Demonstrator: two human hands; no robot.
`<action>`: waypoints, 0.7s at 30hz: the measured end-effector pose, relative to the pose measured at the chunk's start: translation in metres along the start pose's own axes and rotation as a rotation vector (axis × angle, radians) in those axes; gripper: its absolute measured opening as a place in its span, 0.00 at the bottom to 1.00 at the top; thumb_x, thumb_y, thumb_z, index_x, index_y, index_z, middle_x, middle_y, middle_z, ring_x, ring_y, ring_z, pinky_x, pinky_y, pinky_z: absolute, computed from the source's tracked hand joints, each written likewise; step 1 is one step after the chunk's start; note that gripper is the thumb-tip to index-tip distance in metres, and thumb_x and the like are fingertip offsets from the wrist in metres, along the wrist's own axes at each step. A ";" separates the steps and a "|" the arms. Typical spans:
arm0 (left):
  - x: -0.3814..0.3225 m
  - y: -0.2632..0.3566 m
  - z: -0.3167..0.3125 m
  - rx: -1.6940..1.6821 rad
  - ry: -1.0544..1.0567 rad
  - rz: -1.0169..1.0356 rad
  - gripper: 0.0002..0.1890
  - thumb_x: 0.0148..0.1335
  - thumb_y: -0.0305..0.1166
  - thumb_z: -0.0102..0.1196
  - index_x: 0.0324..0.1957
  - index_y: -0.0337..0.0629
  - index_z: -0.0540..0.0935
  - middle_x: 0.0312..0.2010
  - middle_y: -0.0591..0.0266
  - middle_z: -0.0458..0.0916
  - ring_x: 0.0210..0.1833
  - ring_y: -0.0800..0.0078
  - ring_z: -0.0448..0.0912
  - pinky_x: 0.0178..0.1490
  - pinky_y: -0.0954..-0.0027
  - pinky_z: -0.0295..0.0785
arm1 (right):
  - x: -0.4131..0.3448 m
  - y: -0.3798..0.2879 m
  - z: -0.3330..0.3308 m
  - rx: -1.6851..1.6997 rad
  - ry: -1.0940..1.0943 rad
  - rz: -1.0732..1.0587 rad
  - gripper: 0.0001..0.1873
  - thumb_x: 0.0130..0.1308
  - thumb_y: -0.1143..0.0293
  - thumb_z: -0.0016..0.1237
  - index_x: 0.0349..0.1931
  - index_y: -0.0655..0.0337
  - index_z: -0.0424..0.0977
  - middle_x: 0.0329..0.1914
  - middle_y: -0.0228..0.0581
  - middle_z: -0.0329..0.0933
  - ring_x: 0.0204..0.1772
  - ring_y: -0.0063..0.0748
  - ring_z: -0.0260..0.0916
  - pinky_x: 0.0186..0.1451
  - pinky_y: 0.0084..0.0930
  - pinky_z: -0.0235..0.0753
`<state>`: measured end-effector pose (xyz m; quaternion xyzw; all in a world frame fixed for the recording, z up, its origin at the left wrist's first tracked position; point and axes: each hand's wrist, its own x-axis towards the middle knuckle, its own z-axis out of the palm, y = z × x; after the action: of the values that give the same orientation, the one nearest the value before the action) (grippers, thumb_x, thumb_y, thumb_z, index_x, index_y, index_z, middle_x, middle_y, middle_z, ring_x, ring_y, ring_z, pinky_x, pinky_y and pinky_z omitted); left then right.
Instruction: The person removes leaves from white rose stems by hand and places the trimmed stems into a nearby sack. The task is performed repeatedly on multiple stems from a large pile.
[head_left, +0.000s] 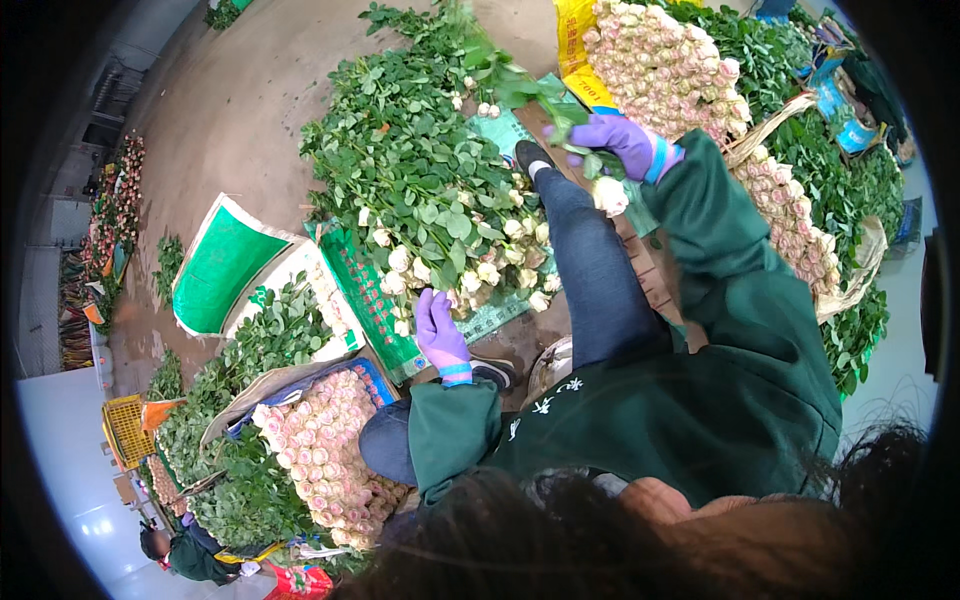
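My right hand (616, 144), in a purple glove with a blue-striped cuff, is closed around the leafy stem of a single white rose (610, 196). The bloom hangs below the fist, while the stem and blurred leaves stretch up and left. My left hand (441, 334), gloved alike, is at the front edge of a large heap of cut white roses (420, 150). Its fingers are slightly parted beside the blooms, and no stem shows in them. The heap's blooms face me, its leaves pointing away over green printed sheeting (491, 315).
Pale pink roses (330, 450) stand packed at lower left, beside a green-and-white sheet (232, 270). More pink roses (667, 67) with a yellow sack (576, 45) are at upper right. A wooden board (645, 262) lies by my leg. Another person (191, 551) is at lower left.
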<state>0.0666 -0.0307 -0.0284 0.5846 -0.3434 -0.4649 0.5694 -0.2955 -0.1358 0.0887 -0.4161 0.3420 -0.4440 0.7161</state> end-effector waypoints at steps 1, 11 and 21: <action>-0.003 -0.001 0.004 0.021 -0.023 0.032 0.18 0.64 0.28 0.49 0.53 0.28 0.71 0.44 0.58 0.77 0.44 0.76 0.74 0.49 0.76 0.69 | 0.008 0.006 -0.032 -0.380 0.073 0.129 0.18 0.63 0.59 0.47 0.43 0.65 0.74 0.29 0.37 0.76 0.32 0.23 0.74 0.36 0.22 0.73; -0.070 -0.011 0.048 0.468 -0.497 -0.095 0.15 0.64 0.26 0.45 0.52 0.33 0.74 0.40 0.54 0.82 0.45 0.72 0.79 0.49 0.74 0.71 | 0.005 0.207 -0.151 -1.292 0.527 0.532 0.26 0.62 0.62 0.42 0.60 0.55 0.59 0.46 0.57 0.73 0.49 0.53 0.72 0.51 0.40 0.70; -0.057 -0.026 0.059 0.657 -0.494 -0.183 0.15 0.63 0.28 0.46 0.51 0.34 0.74 0.40 0.51 0.81 0.45 0.65 0.80 0.48 0.71 0.72 | 0.026 0.309 -0.238 -1.240 0.498 0.414 0.15 0.56 0.65 0.48 0.44 0.56 0.69 0.38 0.48 0.75 0.39 0.47 0.74 0.40 0.41 0.70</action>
<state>-0.0106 0.0046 -0.0411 0.6341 -0.5462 -0.5055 0.2100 -0.3816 -0.1489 -0.2920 -0.5602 0.7585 -0.1037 0.3165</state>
